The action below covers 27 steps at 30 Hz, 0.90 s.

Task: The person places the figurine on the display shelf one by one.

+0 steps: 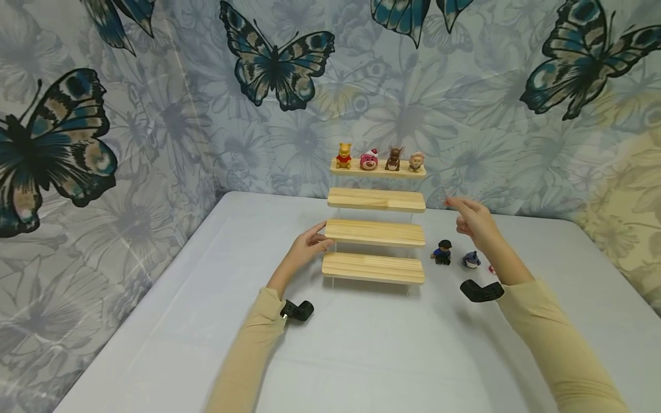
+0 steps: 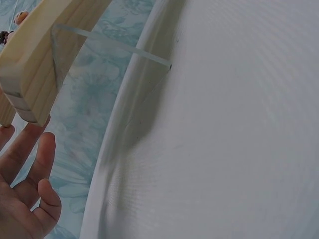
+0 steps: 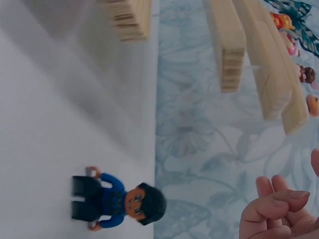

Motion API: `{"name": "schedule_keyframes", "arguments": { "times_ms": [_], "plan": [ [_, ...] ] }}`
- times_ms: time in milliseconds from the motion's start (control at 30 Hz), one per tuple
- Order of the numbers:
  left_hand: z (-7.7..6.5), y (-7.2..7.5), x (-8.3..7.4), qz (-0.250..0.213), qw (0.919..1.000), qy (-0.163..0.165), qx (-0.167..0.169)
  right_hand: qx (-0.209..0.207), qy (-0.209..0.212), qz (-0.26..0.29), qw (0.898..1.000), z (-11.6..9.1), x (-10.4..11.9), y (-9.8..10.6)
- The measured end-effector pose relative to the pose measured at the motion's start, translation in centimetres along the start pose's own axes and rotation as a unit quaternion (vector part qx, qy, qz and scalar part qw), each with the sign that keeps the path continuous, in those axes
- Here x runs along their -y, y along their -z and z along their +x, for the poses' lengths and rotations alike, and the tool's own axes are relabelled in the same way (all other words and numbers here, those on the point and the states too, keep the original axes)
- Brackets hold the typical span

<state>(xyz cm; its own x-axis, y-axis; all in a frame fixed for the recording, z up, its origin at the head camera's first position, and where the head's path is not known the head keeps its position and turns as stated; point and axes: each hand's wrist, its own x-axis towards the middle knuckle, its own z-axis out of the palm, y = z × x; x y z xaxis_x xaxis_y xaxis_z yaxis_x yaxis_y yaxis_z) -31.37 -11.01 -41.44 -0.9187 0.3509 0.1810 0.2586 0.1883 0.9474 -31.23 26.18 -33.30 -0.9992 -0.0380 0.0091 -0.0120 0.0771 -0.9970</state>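
A stepped display shelf (image 1: 374, 233) with several pale wooden boards on clear supports stands on the white table. My left hand (image 1: 306, 246) holds the left end of a lower board, thumb toward the front, fingers toward the back. In the left wrist view a fingertip meets the wooden board end (image 2: 30, 94). My right hand (image 1: 476, 225) is raised right of the shelf, index finger pointing left and other fingers curled. A small reddish spot shows at its fingertips; whether it is a held thing I cannot tell. Below stands a black-haired toy figure (image 1: 442, 252) in blue.
On the top board stand a yellow bear figure (image 1: 343, 156), a pink bear figure (image 1: 369, 160), a brown figure (image 1: 393, 159) and a pale figure (image 1: 416, 162). A blue figure (image 1: 471, 260) and a partly hidden red item (image 1: 492, 269) lie near my right wrist. Butterfly-patterned cloth (image 1: 413, 109) hangs behind.
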Motion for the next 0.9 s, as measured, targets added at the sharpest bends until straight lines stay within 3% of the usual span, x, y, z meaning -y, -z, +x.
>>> {"name": "schedule_keyframes", "arguments": {
  "times_ms": [267,700,767,900],
  "plan": [
    [-0.1,0.1,0.1,0.006,1.0000,0.001,0.001,0.015,-0.034,-0.064,0.997,-0.6,-1.7,0.7],
    [-0.3,0.2,-0.6,-0.020,0.9997,-0.001,0.011,0.025,-0.084,-0.045,0.995,-0.9,-4.1,1.4],
    [-0.6,0.3,-1.4,-0.023,0.9995,0.003,0.020,0.032,-0.086,-0.058,0.994,-0.9,-4.5,1.6],
    [-0.5,0.2,-1.2,-0.015,0.9998,0.001,0.016,0.041,-0.087,-0.094,0.991,-1.0,-5.4,1.8]
  ]
}}
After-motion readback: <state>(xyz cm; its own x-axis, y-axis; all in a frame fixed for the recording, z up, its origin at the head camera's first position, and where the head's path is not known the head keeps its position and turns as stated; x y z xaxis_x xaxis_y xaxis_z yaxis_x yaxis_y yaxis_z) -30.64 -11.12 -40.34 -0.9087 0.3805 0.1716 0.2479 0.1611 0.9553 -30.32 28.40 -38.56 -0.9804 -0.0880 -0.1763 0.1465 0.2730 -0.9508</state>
